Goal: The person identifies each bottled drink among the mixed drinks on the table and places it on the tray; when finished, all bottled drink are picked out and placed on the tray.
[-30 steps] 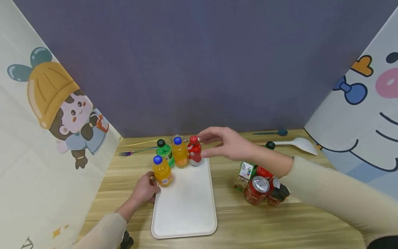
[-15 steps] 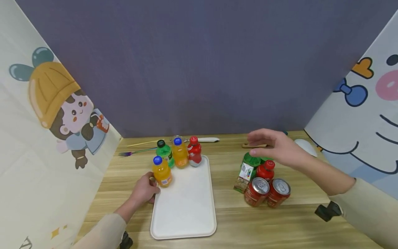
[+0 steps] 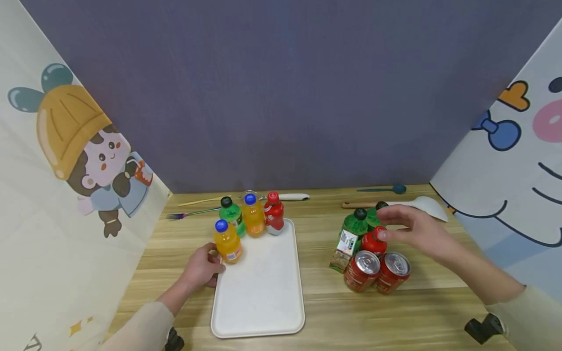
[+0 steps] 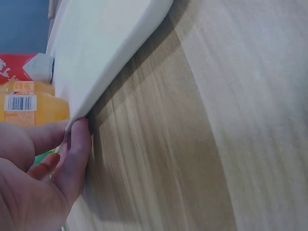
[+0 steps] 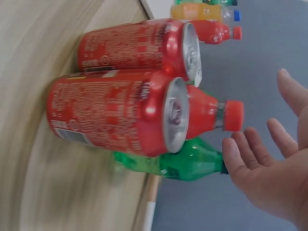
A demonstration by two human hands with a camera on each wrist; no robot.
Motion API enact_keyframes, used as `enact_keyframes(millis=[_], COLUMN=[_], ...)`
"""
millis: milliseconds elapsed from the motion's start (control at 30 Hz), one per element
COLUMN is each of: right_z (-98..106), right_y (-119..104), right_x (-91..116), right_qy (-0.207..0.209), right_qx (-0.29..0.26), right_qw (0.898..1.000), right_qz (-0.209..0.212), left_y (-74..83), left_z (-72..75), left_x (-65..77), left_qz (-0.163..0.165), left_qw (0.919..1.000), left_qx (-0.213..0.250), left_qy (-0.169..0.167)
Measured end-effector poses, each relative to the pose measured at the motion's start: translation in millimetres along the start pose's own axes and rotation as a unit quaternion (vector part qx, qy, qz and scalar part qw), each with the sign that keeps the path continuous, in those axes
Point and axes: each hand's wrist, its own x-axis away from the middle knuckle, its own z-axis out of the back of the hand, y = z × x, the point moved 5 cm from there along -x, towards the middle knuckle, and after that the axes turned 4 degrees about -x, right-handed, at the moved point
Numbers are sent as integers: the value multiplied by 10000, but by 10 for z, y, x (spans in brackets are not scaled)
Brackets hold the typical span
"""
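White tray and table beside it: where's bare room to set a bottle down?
The white tray is bare from the front orange bottle to its near rim. Bare table runs between tray and carton. Crowded: the tray's far end, with four bottles, and the cluster around the red cans by the right hand.

Right hand (image 3: 419, 231) is off the red bottle on the tray (image 3: 274, 215), now over at the right-hand cluster, fingertips near its red bottle (image 3: 372, 242). Strainer handle (image 3: 294, 197) and right can (image 3: 393, 273) are unblocked vs a second ago; spoon (image 3: 391, 189) is back in sight vs half a second ago.
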Motion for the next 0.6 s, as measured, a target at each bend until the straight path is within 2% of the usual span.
enact_keyframes(millis=[300,600], right_z=[-74,-112], right_y=[232,414], right_x=[105,86], right_qy=[50,19], right_qx=[-332,-425], right_qw=[9993,9985], right_qz=[-174,-332], left_y=[-58,-131], left_z=[28,30], left_x=[35,60], left_qz=[16,115], left_qw=[9989,9949], left_qx=[413,945], left_qy=[-198,-337])
